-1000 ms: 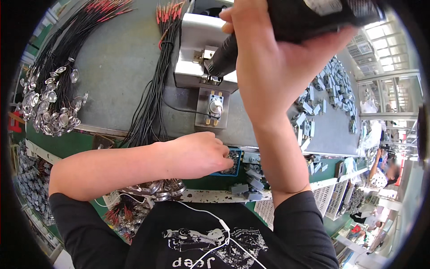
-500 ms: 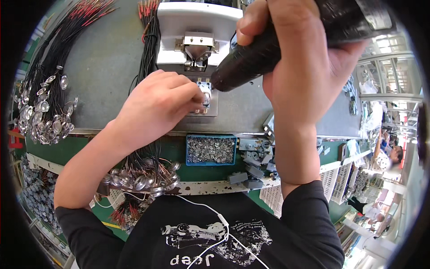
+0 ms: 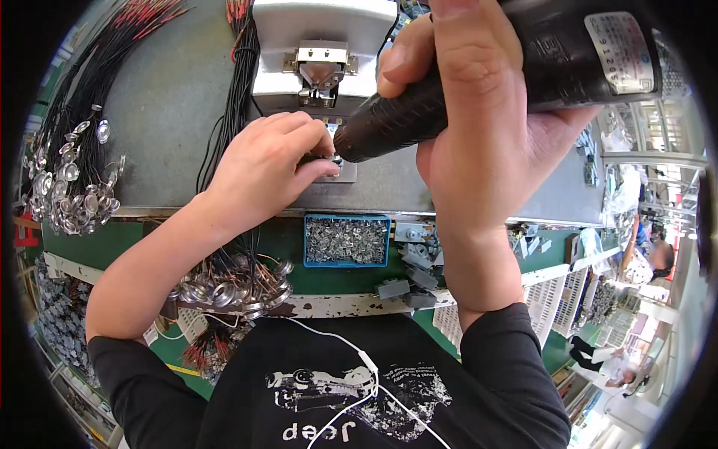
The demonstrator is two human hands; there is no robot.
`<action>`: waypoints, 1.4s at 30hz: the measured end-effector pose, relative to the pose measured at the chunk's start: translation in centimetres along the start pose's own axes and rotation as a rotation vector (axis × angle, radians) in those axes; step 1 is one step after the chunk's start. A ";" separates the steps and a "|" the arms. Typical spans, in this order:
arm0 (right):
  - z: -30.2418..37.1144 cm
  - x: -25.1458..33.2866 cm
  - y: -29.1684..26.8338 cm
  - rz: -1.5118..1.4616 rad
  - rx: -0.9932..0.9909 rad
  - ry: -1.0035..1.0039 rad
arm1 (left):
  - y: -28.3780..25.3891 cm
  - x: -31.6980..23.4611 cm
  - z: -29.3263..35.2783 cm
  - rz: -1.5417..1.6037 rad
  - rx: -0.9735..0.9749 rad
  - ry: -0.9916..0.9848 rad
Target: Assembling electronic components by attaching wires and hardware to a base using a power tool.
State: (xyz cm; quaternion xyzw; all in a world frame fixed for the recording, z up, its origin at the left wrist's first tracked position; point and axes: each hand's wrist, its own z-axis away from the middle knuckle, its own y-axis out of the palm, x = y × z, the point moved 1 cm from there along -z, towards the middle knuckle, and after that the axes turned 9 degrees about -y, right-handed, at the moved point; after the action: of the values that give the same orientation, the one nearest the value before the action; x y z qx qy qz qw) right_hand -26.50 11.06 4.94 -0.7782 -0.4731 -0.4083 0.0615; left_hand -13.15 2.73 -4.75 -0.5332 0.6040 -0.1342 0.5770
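Note:
My right hand [image 3: 486, 127] is wrapped round a thick black electric screwdriver [image 3: 561, 56], held slanting with its tapered nose toward the left. That nose end comes down beside a small metal part [image 3: 333, 129] on a flat metal plate [image 3: 347, 174]. My left hand [image 3: 273, 161] is closed at the same spot, thumb and fingers pinched close to the nose. What they pinch is hidden behind the fingers, and the tool's tip cannot be seen. Just beyond stands a silver machine housing [image 3: 273, 45] with a metal bracket [image 3: 321, 63] on its front.
A blue tray [image 3: 305, 243] of small metal pieces sits at the bench's near edge, with grey blocks [image 3: 421, 277] to its right. Black cables with red ends [image 3: 82, 75] and round metal discs [image 3: 82, 202] lie at left. Two people are far right.
My left hand's thumb and fingertips have shifted around the small part. The screwdriver and right hand have moved slightly left. The whole view has also shifted a little.

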 end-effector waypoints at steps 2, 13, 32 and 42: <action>-0.1 -0.1 0.0 0.004 0.005 0.000 | 0.0 0.0 0.1 -0.003 0.015 -0.027; -0.2 0.2 0.4 0.037 0.042 0.001 | -0.1 -0.2 0.0 0.014 0.059 -0.106; 0.2 1.0 0.5 0.089 0.083 0.005 | 0.1 0.2 0.3 -0.074 0.031 -0.034; -0.6 1.8 -1.0 0.124 0.101 0.007 | 0.1 0.2 0.2 -0.050 0.059 -0.046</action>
State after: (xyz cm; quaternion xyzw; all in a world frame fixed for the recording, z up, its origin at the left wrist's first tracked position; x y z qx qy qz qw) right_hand -27.28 12.55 6.27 -0.8006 -0.4438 -0.3820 0.1273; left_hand -13.00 2.72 -5.01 -0.5338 0.5726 -0.1541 0.6028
